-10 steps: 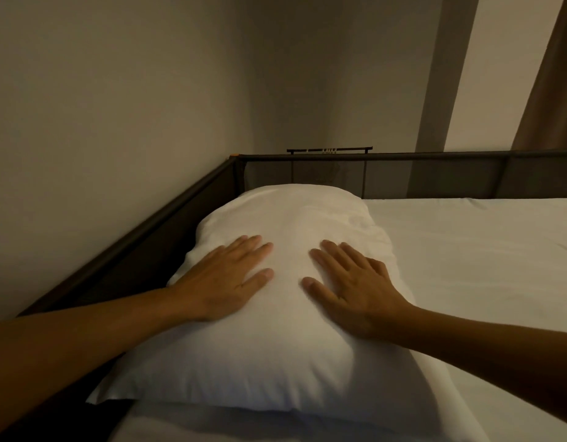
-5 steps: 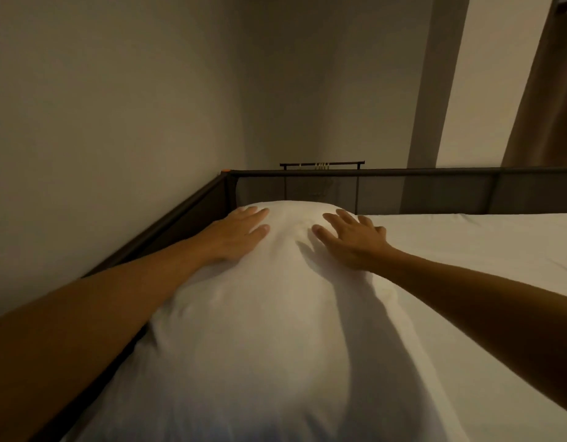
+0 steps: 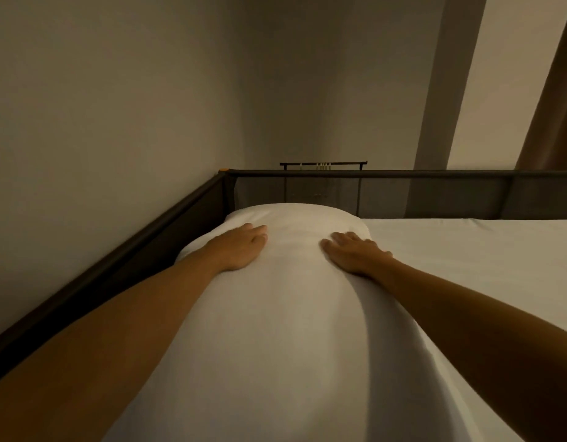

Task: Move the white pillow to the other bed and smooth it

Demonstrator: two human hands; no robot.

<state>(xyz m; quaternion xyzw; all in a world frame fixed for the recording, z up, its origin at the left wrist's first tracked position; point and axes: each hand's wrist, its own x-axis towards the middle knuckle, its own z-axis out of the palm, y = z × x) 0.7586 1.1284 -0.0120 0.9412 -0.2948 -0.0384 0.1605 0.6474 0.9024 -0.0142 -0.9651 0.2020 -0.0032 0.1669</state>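
Observation:
The white pillow (image 3: 285, 314) lies lengthwise on the bed's white sheet (image 3: 467, 266), close to the left rail and running from the bottom of the view up towards the far corner. My left hand (image 3: 240, 247) rests flat, palm down, on the pillow's far left part. My right hand (image 3: 352, 253) lies flat on its far right part, fingers together and pointing away from me. Neither hand holds anything. Both forearms stretch over the pillow's sides and hide its near edges.
A dark bed frame rail (image 3: 142, 247) runs along the left wall and across the far end (image 3: 403, 175). Behind the far rail stands a small dark rack (image 3: 323, 164). A brown curtain (image 3: 556, 122) hangs at the upper right.
Both hands have slid along the pillow away from me, from its middle to its far end. The view has moved in closer over the pillow.

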